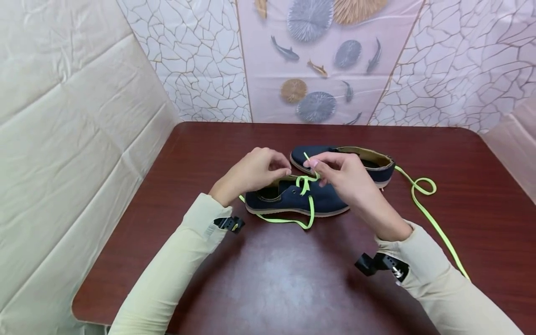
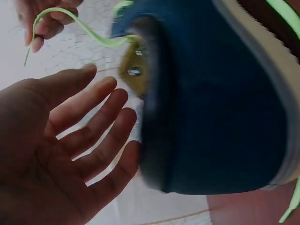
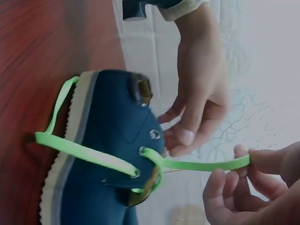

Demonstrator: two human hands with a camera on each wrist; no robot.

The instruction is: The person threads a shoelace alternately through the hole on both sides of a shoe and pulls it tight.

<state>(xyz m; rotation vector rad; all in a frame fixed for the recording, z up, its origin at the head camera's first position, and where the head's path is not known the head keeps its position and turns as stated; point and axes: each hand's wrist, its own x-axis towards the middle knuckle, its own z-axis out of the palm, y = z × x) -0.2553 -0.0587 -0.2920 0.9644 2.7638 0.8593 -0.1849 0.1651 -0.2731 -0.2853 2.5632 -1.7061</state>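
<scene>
A dark blue shoe (image 1: 328, 200) with a pale sole lies side-on on the table, toe to the right. Its neon green shoelace (image 3: 201, 165) passes through eyelets, and one length runs along the near side of the sole. My right hand (image 1: 347, 177) pinches the lace between thumb and fingers above the eyelets, drawn out from the shoe in the right wrist view. Over the shoe's opening hovers my left hand (image 1: 257, 170), its fingers loosely bent with nothing between them. In the left wrist view, its fingertips (image 2: 125, 115) are right beside the shoe's collar.
Behind the near shoe lies a second blue shoe (image 1: 310, 151), toe to the left. Its green lace (image 1: 437, 225) loops and trails toward the right front. The brown table (image 1: 272, 284) meets a patterned wall covering (image 1: 205, 60) at the back.
</scene>
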